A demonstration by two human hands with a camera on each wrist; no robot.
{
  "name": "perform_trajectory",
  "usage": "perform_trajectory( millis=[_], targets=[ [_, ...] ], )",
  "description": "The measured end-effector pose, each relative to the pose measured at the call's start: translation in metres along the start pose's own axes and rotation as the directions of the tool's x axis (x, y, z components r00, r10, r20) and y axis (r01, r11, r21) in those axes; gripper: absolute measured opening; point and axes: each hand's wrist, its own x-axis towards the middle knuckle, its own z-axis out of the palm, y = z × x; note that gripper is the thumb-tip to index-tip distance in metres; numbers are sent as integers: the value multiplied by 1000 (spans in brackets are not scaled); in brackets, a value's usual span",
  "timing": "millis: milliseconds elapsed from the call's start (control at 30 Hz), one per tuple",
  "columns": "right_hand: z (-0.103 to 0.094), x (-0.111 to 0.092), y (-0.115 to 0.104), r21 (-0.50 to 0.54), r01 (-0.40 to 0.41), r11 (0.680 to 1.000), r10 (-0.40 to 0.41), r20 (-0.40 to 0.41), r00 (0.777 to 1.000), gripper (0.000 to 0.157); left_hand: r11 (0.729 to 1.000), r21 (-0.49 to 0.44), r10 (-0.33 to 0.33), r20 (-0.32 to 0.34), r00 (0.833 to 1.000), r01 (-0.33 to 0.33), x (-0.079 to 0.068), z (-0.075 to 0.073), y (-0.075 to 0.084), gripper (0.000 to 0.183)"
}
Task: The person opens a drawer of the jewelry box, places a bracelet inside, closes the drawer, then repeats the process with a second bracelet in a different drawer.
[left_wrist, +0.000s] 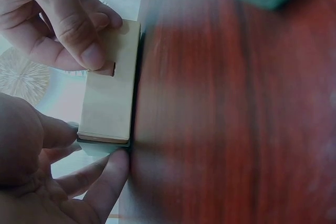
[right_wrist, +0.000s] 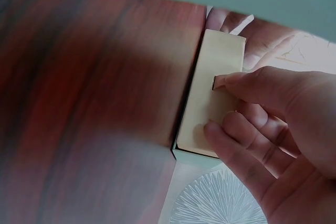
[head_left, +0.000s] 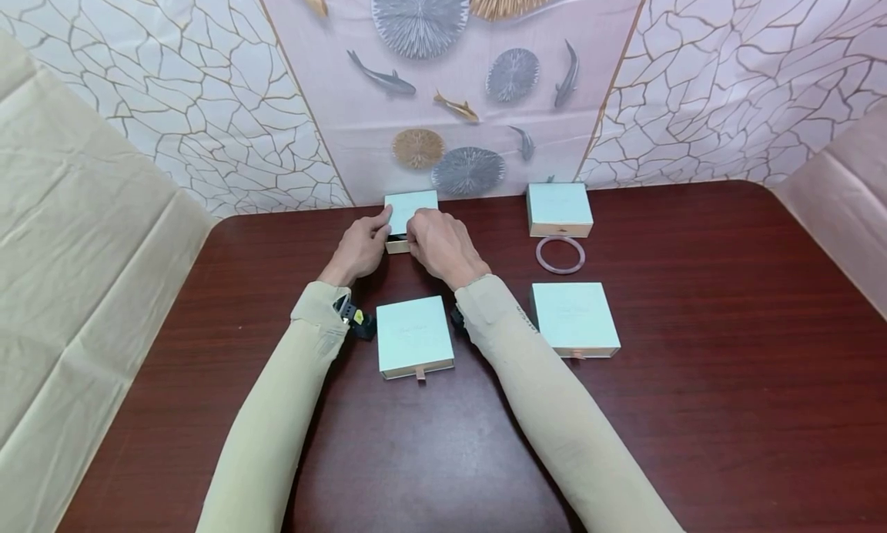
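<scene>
At the back left of the table, a mint-green drawer box (head_left: 412, 202) has its cream drawer (head_left: 397, 247) slid partly out toward me. A dark strip of the inside shows between lid and drawer front. My left hand (head_left: 360, 246) holds the box's sleeve by its left side, thumb and fingers on its edges. With thumb and finger, my right hand (head_left: 445, 244) pinches the short ribbon tab (right_wrist: 219, 82) on the drawer front. In the left wrist view the cream drawer front (left_wrist: 107, 108) stands out past the green sleeve, between both hands. The drawer's contents are hidden.
A second mint-green box (head_left: 413, 329) lies between my forearms, its tab toward me. Two more boxes stand on the right, one at the back (head_left: 558, 203) and one nearer (head_left: 575, 317). Between them lies a pale lilac ring-shaped bangle (head_left: 540, 257). A patterned cloth (head_left: 457, 132) hangs behind the table.
</scene>
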Motion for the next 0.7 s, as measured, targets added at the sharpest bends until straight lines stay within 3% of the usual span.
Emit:
perform_trajectory(
  millis=[700],
  targets=[
    [0,4,1,23,-14,1000,14,-2,1000,28,1000,20,7,-8,1000,-7,0,0,-1,49]
  ],
)
